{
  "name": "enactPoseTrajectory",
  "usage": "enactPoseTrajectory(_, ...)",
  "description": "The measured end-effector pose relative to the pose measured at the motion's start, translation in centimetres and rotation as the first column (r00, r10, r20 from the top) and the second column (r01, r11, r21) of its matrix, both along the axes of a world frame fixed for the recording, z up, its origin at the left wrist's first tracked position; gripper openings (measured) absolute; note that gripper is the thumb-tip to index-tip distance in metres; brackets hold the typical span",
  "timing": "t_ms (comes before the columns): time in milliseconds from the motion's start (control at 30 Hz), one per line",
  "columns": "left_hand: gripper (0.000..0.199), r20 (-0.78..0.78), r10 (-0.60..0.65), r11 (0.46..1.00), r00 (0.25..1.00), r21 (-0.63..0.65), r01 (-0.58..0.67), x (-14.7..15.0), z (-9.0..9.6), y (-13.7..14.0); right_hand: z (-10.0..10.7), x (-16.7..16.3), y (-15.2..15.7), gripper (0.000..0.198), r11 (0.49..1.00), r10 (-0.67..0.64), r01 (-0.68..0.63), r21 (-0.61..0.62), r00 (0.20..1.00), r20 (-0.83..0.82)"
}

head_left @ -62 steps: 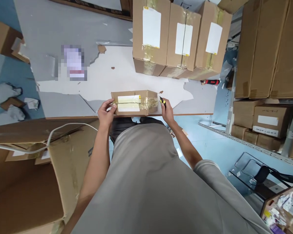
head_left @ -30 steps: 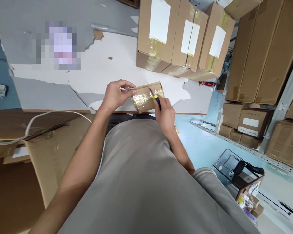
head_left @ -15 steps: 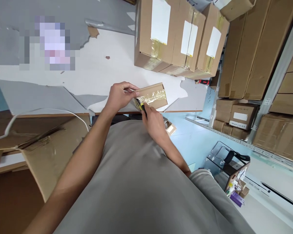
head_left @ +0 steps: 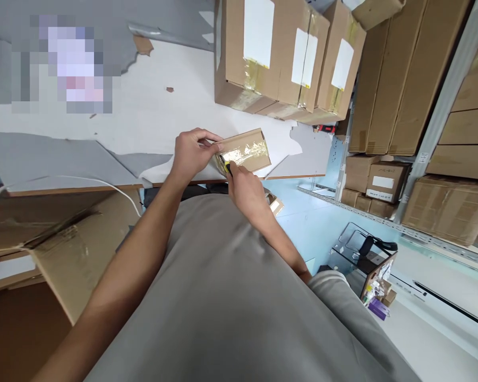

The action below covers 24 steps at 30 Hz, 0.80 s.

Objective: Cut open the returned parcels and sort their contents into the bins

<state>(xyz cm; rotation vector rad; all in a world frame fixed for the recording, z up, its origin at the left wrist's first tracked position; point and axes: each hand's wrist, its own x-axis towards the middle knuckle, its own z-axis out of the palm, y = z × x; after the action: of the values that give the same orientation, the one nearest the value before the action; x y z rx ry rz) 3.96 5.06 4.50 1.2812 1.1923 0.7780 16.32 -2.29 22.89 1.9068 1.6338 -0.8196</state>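
A small brown cardboard box (head_left: 245, 142) with shiny clear tape across its top lies at the table's front edge, slightly turned. My left hand (head_left: 194, 153) grips its left end, thumb on top and fingers at the far side. In my right hand (head_left: 247, 188) is a yellow and black utility knife (head_left: 228, 166), the fist wrapped round its handle. The knife's front end meets the taped left end of the box, close to my left thumb. Whether the blade is in the tape I cannot tell.
Several large labelled cartons (head_left: 249, 79) stand at the back of the white-covered table (head_left: 159, 116). A big open carton (head_left: 75, 249) is at the left, with a white cable (head_left: 103, 180) above it. Shelves with boxes (head_left: 386, 180) line the right. A red and black object (head_left: 326, 128) lies beyond the cartons.
The whole view has shifted a little. My right hand and the knife have moved slightly toward the left end of the box; my left hand keeps its hold.
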Motion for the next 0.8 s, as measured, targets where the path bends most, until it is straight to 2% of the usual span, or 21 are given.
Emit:
enactPoseTrajectory(267, 0.014, -0.095, 0.069, 0.997, 0.993, -0.037, -0.073, 1.0, 1.4, -0.9, 0.0, 1.2, -0.8, 0.041, 1.0, -0.006, 0.006, 0.005, 0.998, -0.07)
enactPoseTrajectory(567, 0.013, -0.146, 0.111, 0.99, 0.983, -0.075, -0.122, 1.3, 2.1, -1.8, 0.4, 1.5, -1.6, 0.046, 0.993, 0.035, -0.038, -0.108, 0.999, -0.032)
enactPoseTrajectory(800, 0.008, -0.157, 0.145, 0.986, 0.977, -0.053, -0.155, 1.2, 2.1, -2.5, -0.5, 3.1, -3.0, 0.049, 0.997, 0.073, -0.076, -0.022, 0.99, -0.118)
